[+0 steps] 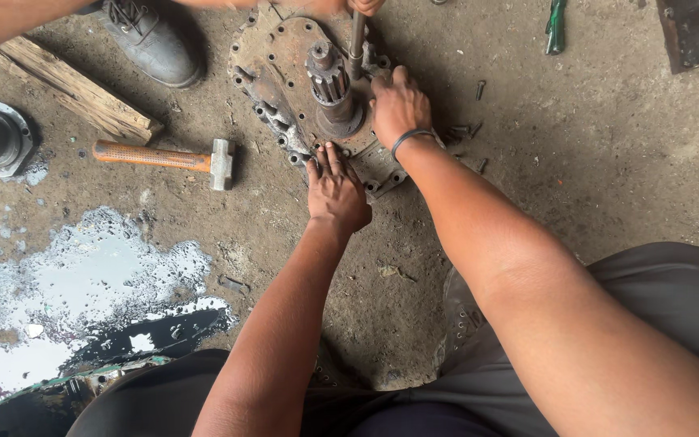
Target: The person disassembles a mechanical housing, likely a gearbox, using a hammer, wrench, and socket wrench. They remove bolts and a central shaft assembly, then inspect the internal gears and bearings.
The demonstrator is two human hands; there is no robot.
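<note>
Rusty, greasy matt metal housing plate (285, 61), wooden-handled steel hammer (167, 158), rough timber block (74, 89), glossy oil puddle (82, 283)

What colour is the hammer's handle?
Orange; the hammer lies on the floor, seen in the head view.

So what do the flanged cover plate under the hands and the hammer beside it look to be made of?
Cover plate: likely cast iron or steel, dull grey-brown and grimy, with bolt holes around the rim and a splined shaft. Hammer: bare grey metal head; the orange handle has a dotted grip texture, so probably rubber or plastic, though that is uncertain.
</note>
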